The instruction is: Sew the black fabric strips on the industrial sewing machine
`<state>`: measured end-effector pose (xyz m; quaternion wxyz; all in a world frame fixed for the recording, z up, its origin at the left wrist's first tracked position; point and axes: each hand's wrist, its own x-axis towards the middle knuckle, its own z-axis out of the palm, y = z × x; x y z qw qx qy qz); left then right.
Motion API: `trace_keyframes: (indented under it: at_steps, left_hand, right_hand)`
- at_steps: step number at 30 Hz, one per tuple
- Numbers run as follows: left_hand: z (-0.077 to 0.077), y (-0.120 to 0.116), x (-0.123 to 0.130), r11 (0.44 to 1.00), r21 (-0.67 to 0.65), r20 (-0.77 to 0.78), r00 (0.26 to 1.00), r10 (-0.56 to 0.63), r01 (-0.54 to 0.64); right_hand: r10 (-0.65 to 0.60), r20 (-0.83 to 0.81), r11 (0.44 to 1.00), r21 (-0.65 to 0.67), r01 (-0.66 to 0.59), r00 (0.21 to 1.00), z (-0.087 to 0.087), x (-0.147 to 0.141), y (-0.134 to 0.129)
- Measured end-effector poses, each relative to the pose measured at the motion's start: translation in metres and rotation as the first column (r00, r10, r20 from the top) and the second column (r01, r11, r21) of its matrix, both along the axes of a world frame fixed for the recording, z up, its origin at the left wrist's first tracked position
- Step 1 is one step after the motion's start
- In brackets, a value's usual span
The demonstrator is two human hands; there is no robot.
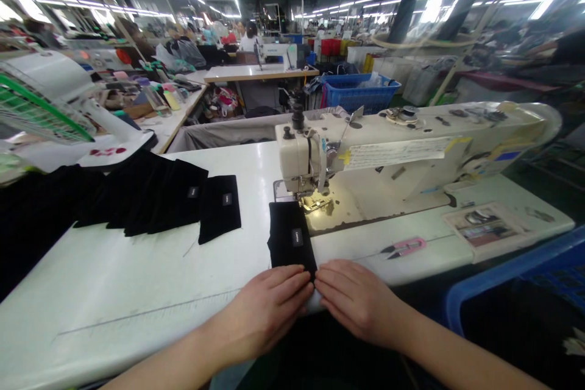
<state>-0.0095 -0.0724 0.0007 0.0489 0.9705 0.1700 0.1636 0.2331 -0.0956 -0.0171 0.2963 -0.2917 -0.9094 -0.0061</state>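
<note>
A black fabric piece (pixel 286 234) with a small dark label lies on the white table, its far edge at the needle area of the sewing machine (pixel 299 161). My left hand (pixel 274 304) is closed on the near end of this piece, fingers pressed together. Facing it, my right hand (pixel 359 298) has its fingers bunched at the same near corner, at the table's front edge. The fingertips of both hands almost meet; the thumbs are hidden. More black labelled pieces (pixel 155 195) lie overlapping to the left, one of them (pixel 220 207) nearest the machine.
Pink-handled thread snips (pixel 406 247) lie right of my right hand. A blue crate (pixel 461 292) with dark cloth stands at the lower right. A white fan (pixel 64 91) is at the left. Beyond the table are a blue basket (pixel 359 96) and another worktable (pixel 260 73).
</note>
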Motion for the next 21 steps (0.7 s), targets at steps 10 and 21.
trace_keyframes:
  at_steps: [10, 21]
  left_hand:
    - [0.007, 0.012, 0.004, 1.000, -0.006, 0.016, 1.000, 0.015, -0.015]
    - [0.007, 0.037, 0.002, 1.000, 0.013, -0.033, 0.999, 0.026, -0.026]
  right_hand:
    - [0.025, -0.029, 0.997, -0.069, -0.027, 0.999, -0.004, -0.001, 0.015]
    - [-0.005, -0.004, 0.998, -0.070, 0.005, 1.000, -0.004, -0.003, 0.039]
